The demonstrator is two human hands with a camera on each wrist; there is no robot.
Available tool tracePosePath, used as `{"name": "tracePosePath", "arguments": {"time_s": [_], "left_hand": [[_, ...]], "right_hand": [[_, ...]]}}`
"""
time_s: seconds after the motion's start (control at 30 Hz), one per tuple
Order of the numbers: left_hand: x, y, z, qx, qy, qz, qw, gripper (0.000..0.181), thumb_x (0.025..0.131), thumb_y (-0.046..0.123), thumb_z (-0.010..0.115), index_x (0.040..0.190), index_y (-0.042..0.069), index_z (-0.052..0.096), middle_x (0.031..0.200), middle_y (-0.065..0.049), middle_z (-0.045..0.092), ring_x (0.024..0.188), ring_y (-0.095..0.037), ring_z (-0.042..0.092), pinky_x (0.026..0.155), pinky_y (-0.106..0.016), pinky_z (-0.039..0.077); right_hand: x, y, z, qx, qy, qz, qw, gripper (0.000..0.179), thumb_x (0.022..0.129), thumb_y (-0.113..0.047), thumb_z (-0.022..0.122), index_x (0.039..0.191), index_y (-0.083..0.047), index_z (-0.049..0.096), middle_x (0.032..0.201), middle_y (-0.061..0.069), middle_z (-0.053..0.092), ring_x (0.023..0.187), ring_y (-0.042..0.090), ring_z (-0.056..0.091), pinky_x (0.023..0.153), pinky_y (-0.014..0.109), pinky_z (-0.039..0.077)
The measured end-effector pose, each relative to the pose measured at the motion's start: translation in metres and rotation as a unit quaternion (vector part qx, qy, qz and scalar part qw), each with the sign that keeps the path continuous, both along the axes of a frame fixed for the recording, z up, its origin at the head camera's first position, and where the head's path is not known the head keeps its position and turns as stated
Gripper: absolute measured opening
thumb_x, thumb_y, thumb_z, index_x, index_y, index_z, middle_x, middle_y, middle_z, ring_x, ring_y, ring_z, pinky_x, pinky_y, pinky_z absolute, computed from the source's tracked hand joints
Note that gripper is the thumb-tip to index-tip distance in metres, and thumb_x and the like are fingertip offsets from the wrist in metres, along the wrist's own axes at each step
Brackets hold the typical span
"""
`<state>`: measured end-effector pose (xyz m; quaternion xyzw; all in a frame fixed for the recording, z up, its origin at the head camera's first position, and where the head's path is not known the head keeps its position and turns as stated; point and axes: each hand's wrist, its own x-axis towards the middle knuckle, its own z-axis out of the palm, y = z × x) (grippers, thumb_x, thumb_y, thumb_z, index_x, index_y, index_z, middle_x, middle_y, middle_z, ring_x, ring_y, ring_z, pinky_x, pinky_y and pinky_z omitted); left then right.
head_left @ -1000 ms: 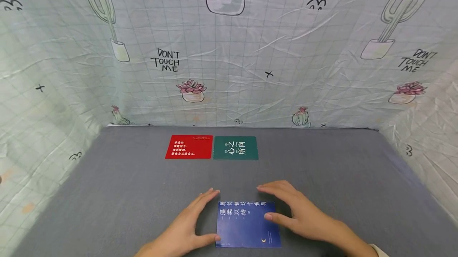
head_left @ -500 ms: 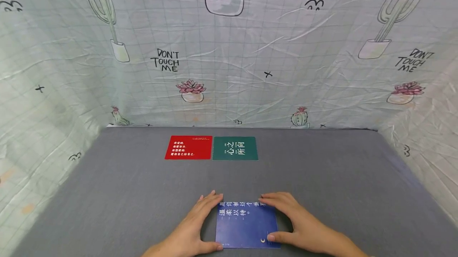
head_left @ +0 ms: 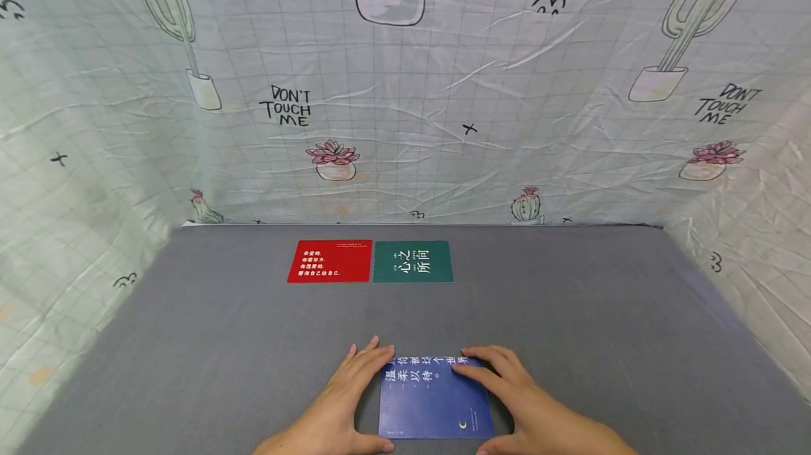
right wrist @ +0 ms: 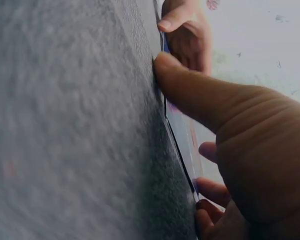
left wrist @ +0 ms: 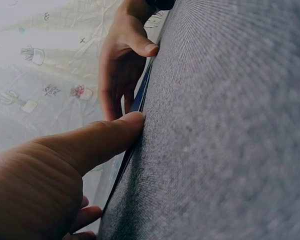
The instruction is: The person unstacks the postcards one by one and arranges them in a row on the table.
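Observation:
A blue card [head_left: 434,406] with white lettering and a small moon lies on the grey tabletop near the front. My left hand [head_left: 342,402] rests at its left side, thumb by the near corner and index finger by the far one. Around the right side is my right hand [head_left: 522,399], its thumb at the near corner and its index fingertip over the printed text. Both hands keep thumb and fingers spread apart. From the left wrist view, the left thumb [left wrist: 107,140] touches the table beside the card's thin edge; the right thumb [right wrist: 190,87] does likewise in the right wrist view.
Farther back, a red card [head_left: 331,261] and a green card [head_left: 413,262] lie side by side, almost touching. Behind the grey tabletop [head_left: 570,300] hangs a pale cloth [head_left: 405,96] printed with cacti, which also encloses both sides.
Both hands have come in closer to the blue card's sides. My right thumb has slid off the card's face to its near edge, while the right index finger has come over the lettering.

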<state>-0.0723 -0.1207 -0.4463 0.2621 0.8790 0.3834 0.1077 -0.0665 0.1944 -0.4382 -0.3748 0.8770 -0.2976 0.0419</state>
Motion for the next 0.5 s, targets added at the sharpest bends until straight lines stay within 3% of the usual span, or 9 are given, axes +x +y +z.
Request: {"name": "tracePosePath", "arguments": {"time_s": [0.37, 0.5], "left_hand": [[0.0027, 0.0005, 0.0002, -0.005, -0.012, 0.014, 0.9998, 0.099, 0.065, 0.042, 0.085, 0.148, 0.022, 0.034, 0.150, -0.002, 0.033, 0.142, -0.030, 0.017, 0.108, -0.064, 0.012], [0.0019, 0.0004, -0.0012, -0.003, 0.010, 0.007, 0.9999, 0.099, 0.064, 0.042, 0.085, 0.147, 0.021, 0.035, 0.149, 0.001, 0.035, 0.142, -0.028, 0.019, 0.110, -0.060, 0.012]], "right_hand": [[0.0019, -0.0014, -0.0011, -0.008, 0.019, -0.008, 0.9997, 0.076, 0.084, -0.047, 0.070, 0.147, -0.024, 0.036, 0.146, 0.001, 0.029, 0.128, 0.016, 0.025, 0.093, 0.035, 0.044], [0.0019, -0.0016, -0.0018, -0.001, 0.013, -0.013, 0.9998, 0.074, 0.085, -0.047, 0.069, 0.147, -0.026, 0.035, 0.147, 0.000, 0.028, 0.128, 0.015, 0.024, 0.092, 0.036, 0.045]]}}
